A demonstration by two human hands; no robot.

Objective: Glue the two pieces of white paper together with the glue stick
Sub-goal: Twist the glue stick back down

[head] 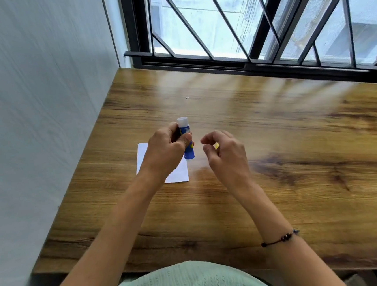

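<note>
Left hand [167, 148] grips the blue glue stick [187, 140] above the white paper [180, 173], while right hand [224, 149] hovers beside it, fingers loosely curled, seemingly holding nothing.

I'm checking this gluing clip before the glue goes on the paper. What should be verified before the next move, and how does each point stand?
1. Glue stick held firmly: ok, the left hand grips its blue barrel.
2. White end uppermost, cap or bare glue: cannot tell.
3. Right hand free: cannot tell, fingers curled, something yellowish shows between them.
4. White paper flat on the table: ok, partly hidden under the left hand.
5. Two separate pieces present: cannot tell, only one white shape shows.
</note>
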